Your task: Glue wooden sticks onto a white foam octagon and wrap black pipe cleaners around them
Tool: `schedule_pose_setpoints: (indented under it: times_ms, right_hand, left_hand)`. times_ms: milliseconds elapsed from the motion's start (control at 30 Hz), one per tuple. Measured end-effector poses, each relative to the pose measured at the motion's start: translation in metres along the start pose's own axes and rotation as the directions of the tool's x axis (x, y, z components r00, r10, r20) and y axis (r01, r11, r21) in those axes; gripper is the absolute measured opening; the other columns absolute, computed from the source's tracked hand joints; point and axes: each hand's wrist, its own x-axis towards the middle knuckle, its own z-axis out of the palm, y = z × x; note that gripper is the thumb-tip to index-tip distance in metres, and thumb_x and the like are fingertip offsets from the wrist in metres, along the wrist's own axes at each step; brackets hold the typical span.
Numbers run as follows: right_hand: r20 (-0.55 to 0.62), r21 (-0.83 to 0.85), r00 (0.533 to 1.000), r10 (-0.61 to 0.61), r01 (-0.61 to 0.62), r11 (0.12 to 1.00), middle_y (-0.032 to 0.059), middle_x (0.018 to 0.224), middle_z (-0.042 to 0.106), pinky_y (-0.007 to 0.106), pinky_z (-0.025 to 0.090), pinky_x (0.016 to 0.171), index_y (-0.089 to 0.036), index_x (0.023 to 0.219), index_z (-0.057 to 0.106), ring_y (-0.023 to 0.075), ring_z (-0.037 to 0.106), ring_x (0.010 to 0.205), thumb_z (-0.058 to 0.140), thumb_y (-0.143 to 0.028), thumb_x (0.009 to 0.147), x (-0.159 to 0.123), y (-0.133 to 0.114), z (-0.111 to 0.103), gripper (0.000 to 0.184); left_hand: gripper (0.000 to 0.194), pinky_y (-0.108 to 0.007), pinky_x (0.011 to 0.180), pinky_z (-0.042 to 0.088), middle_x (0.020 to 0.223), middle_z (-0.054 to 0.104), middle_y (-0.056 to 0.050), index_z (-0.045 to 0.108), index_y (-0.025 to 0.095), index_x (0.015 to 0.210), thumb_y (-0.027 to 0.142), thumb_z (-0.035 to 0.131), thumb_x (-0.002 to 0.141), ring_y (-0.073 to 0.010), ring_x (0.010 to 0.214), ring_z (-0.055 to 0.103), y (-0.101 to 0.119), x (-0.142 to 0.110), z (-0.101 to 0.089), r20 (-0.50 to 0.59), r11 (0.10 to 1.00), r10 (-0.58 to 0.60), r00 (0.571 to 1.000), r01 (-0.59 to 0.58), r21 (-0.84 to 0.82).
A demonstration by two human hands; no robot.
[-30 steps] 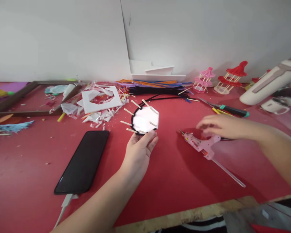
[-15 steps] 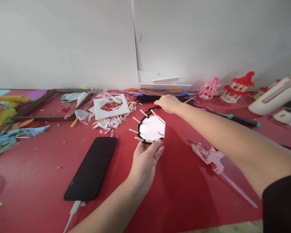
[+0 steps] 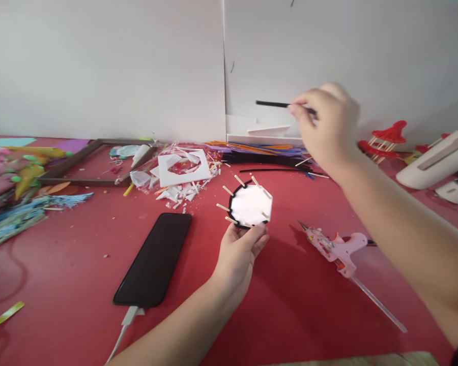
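Observation:
My left hand [image 3: 246, 249] grips the lower edge of a white foam base [image 3: 251, 204]. Short pale sticks [image 3: 228, 191] stand up around its rim, and black fuzzy trim runs along its left side and bottom. Raised at the upper right, my right hand [image 3: 324, 119] pinches a black pipe cleaner [image 3: 272, 103], whose free end points left; the rest of it is hidden by the fingers. Another black pipe cleaner [image 3: 267, 170] lies on the red table behind the base.
A pink glue gun [image 3: 338, 249] with a clear stick lies at right. Left of my hand is a charging phone [image 3: 154, 259]. Behind are bundled pipe cleaners [image 3: 267, 151], a cut foam board [image 3: 185, 168] among scraps, a brown frame [image 3: 80, 181] and a red pagoda model [image 3: 387, 140].
My right hand has risen from the pipe cleaner pile with a black pipe cleaner in it. My left hand still holds the foam base; the view has shifted slightly.

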Motion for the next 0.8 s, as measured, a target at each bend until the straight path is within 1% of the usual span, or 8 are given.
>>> schedule_pose_setpoints:
  times_ms: [67,133,200,267,333,400,567,800]
  right_hand:
    - [-0.103,-0.016,0.993,-0.059,0.057,0.998,0.0104,0.094,0.067,0.035,0.046,0.087,-0.019,0.099,0.066,0.0216,0.062,0.097,0.041,-0.031,0.1,-0.03,0.0,-0.037,0.028]
    - [-0.131,-0.032,0.989,-0.069,0.065,0.997,0.0105,0.092,0.067,0.038,0.047,0.087,-0.021,0.1,0.064,0.0239,0.063,0.096,0.046,-0.025,0.097,-0.064,-0.001,-0.067,0.019]
    - [-0.059,0.007,0.994,-0.089,0.09,0.996,0.0083,0.092,0.067,0.04,0.048,0.082,-0.026,0.1,0.063,0.0247,0.064,0.089,0.053,-0.022,0.093,-0.095,-0.004,-0.087,0.013]
    - [0.095,0.09,0.995,-0.022,0.013,0.996,0.0047,0.085,0.067,0.037,0.048,0.069,-0.029,0.095,0.063,0.0224,0.063,0.076,0.056,-0.024,0.092,-0.117,-0.006,-0.095,0.009]
    - [0.205,0.185,0.979,-0.018,-0.021,0.982,0.0014,0.079,0.067,0.033,0.045,0.061,-0.03,0.092,0.063,0.0187,0.062,0.065,0.059,-0.024,0.09,-0.132,-0.007,-0.094,0.007]
    - [0.238,0.278,0.965,-0.108,0.039,0.96,-0.0004,0.076,0.067,0.031,0.046,0.059,-0.03,0.097,0.063,0.0163,0.061,0.061,0.061,-0.021,0.089,-0.144,-0.006,-0.087,0.013]
    - [0.234,0.443,0.95,-0.205,0.083,0.893,0.0034,0.086,0.066,0.028,0.05,0.07,-0.024,0.103,0.06,0.0159,0.064,0.076,0.058,-0.007,0.087,-0.167,-0.004,-0.064,0.023]
    - [0.159,0.467,0.933,-0.322,0.217,0.857,-0.001,0.072,0.053,0.023,0.043,0.059,-0.019,0.108,0.066,0.0098,0.049,0.063,0.064,-0.004,0.085,-0.183,-0.009,-0.052,0.027]
  left_hand:
    - [0.023,-0.022,0.073,0.056,0.075,0.067,-0.001,0.066,0.016,0.085,0.013,0.082,0.068,-0.0097,0.07,0.065,-0.001,-0.002,0.001,0.017,1.0,-0.016,1.0,0.015,0.01]
    - [0.022,-0.022,0.073,0.057,0.076,0.068,-0.001,0.066,0.015,0.086,0.013,0.08,0.07,-0.0099,0.07,0.066,-0.003,-0.005,0.001,0.037,0.999,-0.032,0.999,0.031,0.02]
    - [0.023,-0.022,0.073,0.057,0.077,0.069,-0.001,0.066,0.015,0.089,0.013,0.08,0.071,-0.0098,0.07,0.066,-0.006,-0.008,0.003,0.061,0.999,-0.043,0.997,0.041,0.033]
    - [0.027,-0.021,0.072,0.057,0.077,0.07,-0.001,0.067,0.015,0.092,0.013,0.082,0.07,-0.0095,0.068,0.066,-0.008,-0.01,0.004,0.084,0.998,-0.049,0.995,0.045,0.052]
    - [0.03,-0.021,0.071,0.057,0.074,0.07,0.0,0.067,0.015,0.094,0.014,0.083,0.069,-0.0099,0.067,0.066,-0.009,-0.011,0.005,0.102,0.996,-0.051,0.993,0.044,0.078]
    - [0.031,-0.023,0.071,0.057,0.071,0.07,0.001,0.067,0.015,0.094,0.015,0.084,0.068,-0.0109,0.067,0.067,-0.01,-0.012,0.005,0.112,0.994,-0.048,0.993,0.036,0.103]
    - [0.032,-0.023,0.071,0.056,0.073,0.071,0.002,0.066,0.016,0.097,0.018,0.083,0.07,-0.0099,0.068,0.066,-0.009,-0.012,0.006,0.118,0.988,-0.021,0.993,0.003,0.153]
    - [0.035,-0.025,0.083,0.056,0.091,0.076,-0.003,0.062,0.016,0.107,0.02,0.079,0.077,-0.0118,0.082,0.069,-0.011,-0.012,0.003,0.192,0.969,-0.021,0.981,-0.027,0.245]
